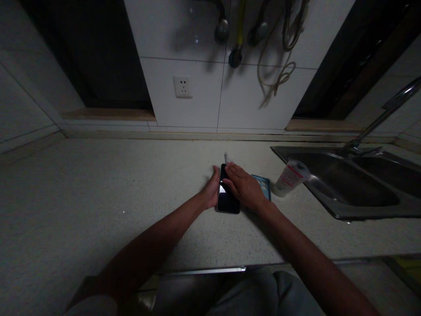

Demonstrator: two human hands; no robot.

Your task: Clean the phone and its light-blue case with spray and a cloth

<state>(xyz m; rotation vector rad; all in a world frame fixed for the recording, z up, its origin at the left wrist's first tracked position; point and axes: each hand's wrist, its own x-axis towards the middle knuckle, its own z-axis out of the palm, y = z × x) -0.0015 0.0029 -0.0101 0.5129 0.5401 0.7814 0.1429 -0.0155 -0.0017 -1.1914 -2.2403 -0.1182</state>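
A: Where is the phone (227, 199)?

B: Flat on the pale speckled worktop (98, 193), screen up and dark, with one small glare patch on the glass. Take it as the landmark for everything else.

A: And the hands?

B: The left hand (211, 188) lies against the phone's left long edge, fingers held together and straight, the palm side touching the edge. The right hand (242, 186) comes from the phone's right and rests over its upper right part, fingers stretched forward and close together, lying on the glass. Neither hand is pinching or lifting the phone; both press flat.

A: Anything just behind the phone?

B: A small whitish object (226, 157) pokes out beyond the phone's far end, right by the right fingertips. It is too small and dim to say what it is.

A: To the phone's right?

B: A blue phone case (263, 183) lies just beyond the right hand, partly hidden by it. Further right, a white bottle with red print (290, 177) lies tipped at the rim of the steel sink (348, 215). A tap (383, 116) stands over the sink.

A: And beyond the phone, on the wall?

B: A white socket (183, 87) up and to the left, and hanging utensils (235, 48) with a looped cord (279, 77) above.
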